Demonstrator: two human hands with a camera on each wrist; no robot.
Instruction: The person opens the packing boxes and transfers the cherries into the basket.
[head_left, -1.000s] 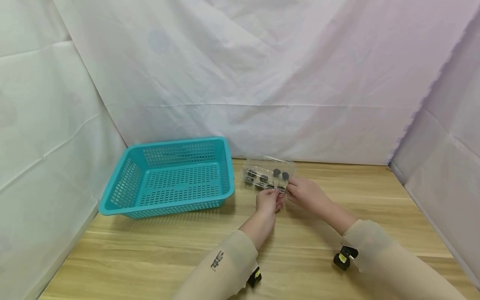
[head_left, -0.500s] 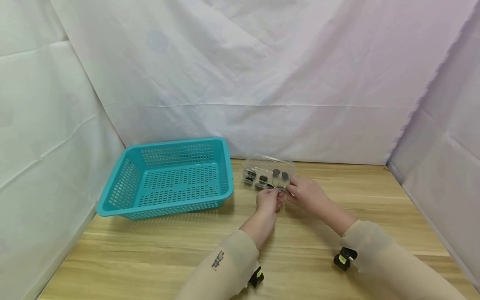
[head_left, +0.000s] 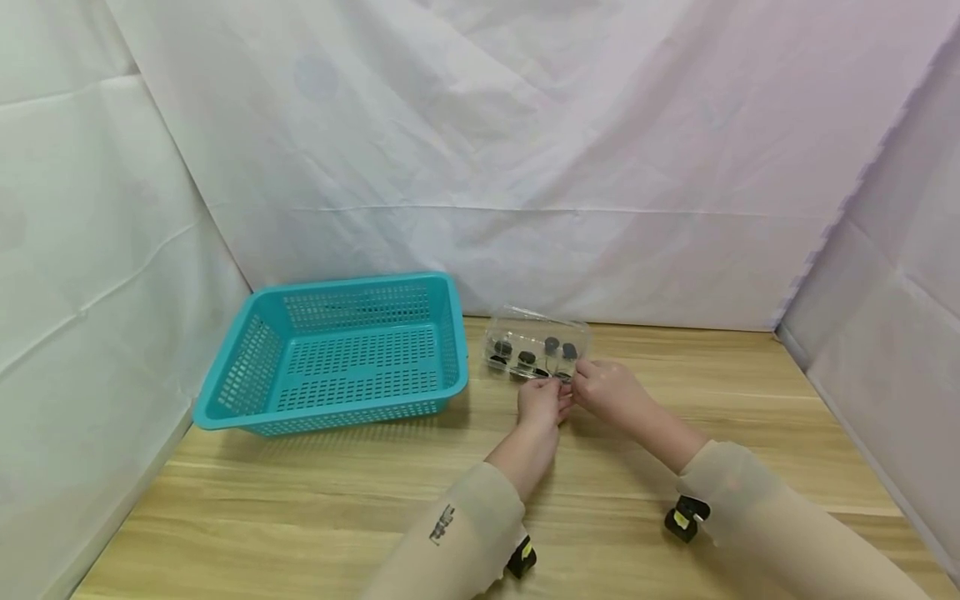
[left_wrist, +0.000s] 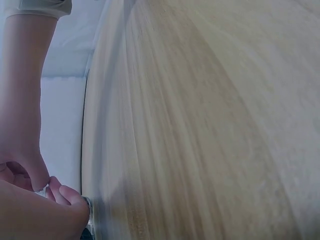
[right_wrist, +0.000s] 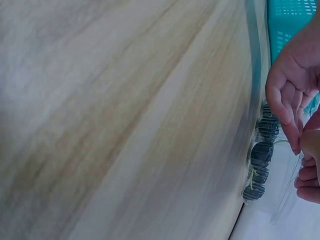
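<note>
A clear plastic clamshell box (head_left: 517,333) sits on the wooden table near the back curtain, with several dark round pieces (head_left: 527,358) inside. The right wrist view shows these dark pieces (right_wrist: 261,155) as ridged, in a row along the box. My left hand (head_left: 538,402) pinches the box's front edge near its right corner. Right beside it, my right hand (head_left: 609,387) grips the same corner with curled fingers and thumb. In the left wrist view a sliver of clear plastic shows between the fingertips of the right hand (left_wrist: 22,145). The hands partly hide that corner.
A turquoise perforated basket (head_left: 360,421) stands to the left of the box, with nothing visible in it. White curtain (head_left: 480,167) hangs behind and at both sides. Small black devices (head_left: 681,521) are strapped under both sleeves.
My left hand and forearm have shifted slightly to the right, closer to the right hand. The box, basket and right hand stay almost in place.
</note>
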